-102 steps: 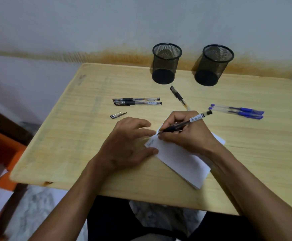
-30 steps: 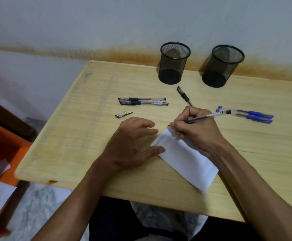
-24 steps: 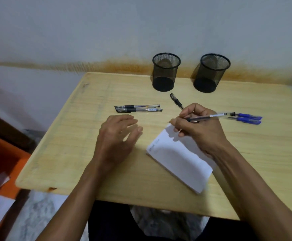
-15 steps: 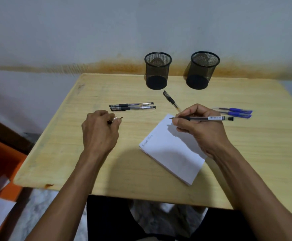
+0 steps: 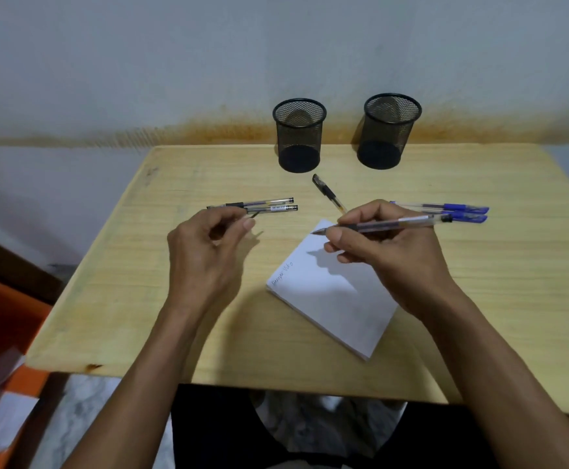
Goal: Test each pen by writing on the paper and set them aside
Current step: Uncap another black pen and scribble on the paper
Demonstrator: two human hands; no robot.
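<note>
My right hand (image 5: 383, 252) holds an uncapped black pen (image 5: 394, 223) level above the top corner of the white paper pad (image 5: 337, 299), tip pointing left. The pad bears a short line of writing near its left edge. My left hand (image 5: 205, 255) is raised above the table with the pen's cap (image 5: 255, 213) pinched between thumb and fingers; only the clip end shows. Two black pens (image 5: 269, 204) lie side by side behind my left hand. A third black pen (image 5: 328, 192) lies at a slant in the middle. Two blue pens (image 5: 459, 211) lie to the right.
Two empty black mesh pen cups (image 5: 298, 137) (image 5: 386, 132) stand at the back of the wooden table (image 5: 141, 282) against the wall. An orange box (image 5: 2, 333) sits on the floor to the left.
My right hand lifted the pen off the pad and turned it level. My left hand let go of the pad, reached left, picked up the cap from the table and raised it.
</note>
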